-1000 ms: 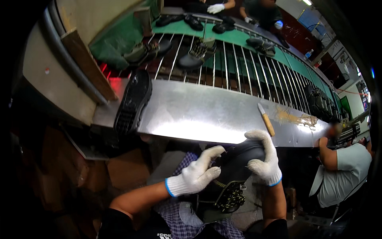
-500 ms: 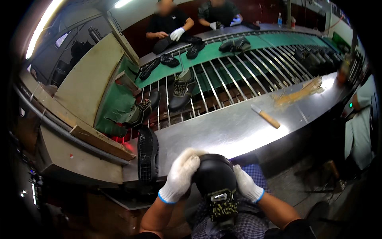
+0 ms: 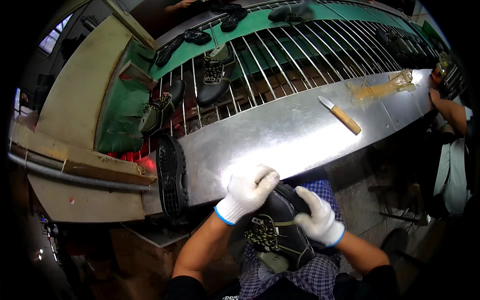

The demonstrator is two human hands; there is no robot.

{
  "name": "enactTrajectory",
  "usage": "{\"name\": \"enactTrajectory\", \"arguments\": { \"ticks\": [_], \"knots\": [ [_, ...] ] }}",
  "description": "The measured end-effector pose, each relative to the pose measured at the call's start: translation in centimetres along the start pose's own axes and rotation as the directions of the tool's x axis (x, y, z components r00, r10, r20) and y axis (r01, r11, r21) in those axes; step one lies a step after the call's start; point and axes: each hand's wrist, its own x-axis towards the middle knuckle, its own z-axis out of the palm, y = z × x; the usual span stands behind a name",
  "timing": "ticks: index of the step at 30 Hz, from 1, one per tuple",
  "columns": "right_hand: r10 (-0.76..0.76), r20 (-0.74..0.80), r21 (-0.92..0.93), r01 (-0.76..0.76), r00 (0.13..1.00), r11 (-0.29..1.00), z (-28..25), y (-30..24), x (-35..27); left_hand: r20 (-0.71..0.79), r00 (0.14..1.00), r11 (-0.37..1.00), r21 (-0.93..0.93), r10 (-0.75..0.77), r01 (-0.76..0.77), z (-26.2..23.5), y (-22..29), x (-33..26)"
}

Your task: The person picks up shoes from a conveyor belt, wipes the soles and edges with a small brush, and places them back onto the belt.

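Observation:
A black lace-up work boot (image 3: 289,231) with yellow-flecked laces lies tilted over my lap, its side turned up. My left hand (image 3: 250,194), in a white knit glove, is curled round the toe end. On the boot's other side my gloved right hand (image 3: 321,219) grips the edge near the sole, thumb raised and fingers partly hidden. A black treaded sole (image 3: 171,175) stands at the left end of the metal bench. Farther right on the bench lies a knife (image 3: 345,120) with a wooden handle.
Beyond the metal bench (image 3: 280,127) runs a rack of metal rollers, with two boots (image 3: 216,80) (image 3: 162,107) at its left. More black shoes (image 3: 196,36) rest on a green strip behind. A wooden panel (image 3: 75,90) stands left. Another person's arm (image 3: 450,112) shows at right.
The boot has turned from toe-up to lying on its side, toe between my hands. My right hand has shifted along its edge. The view has tilted lower.

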Motion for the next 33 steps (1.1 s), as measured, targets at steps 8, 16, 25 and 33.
{"name": "enactTrajectory", "arguments": {
  "ticks": [8,16,25,33],
  "knots": [
    [0.195,0.111,-0.089,-0.186,0.974,0.979,0.5,2.8,3.1,-0.051,0.999,0.998,-0.059,-0.003,0.000,0.1,-0.3,-0.4],
    [0.443,0.220,-0.070,-0.439,0.869,0.896,-1.6,-4.0,4.7,-0.042,0.991,0.983,0.123,-0.130,0.135,-0.3,1.0,0.3],
    [0.504,0.426,-0.305,-0.406,0.751,0.862,-3.6,-8.3,3.6,-0.030,0.982,0.970,0.151,-0.187,0.189,-0.1,1.5,0.3],
    [0.310,0.653,-0.344,-0.094,0.691,0.934,-5.7,-9.6,2.4,-0.336,0.934,0.976,-0.209,-0.122,0.052,1.9,-0.7,-1.0]
  ]
}}
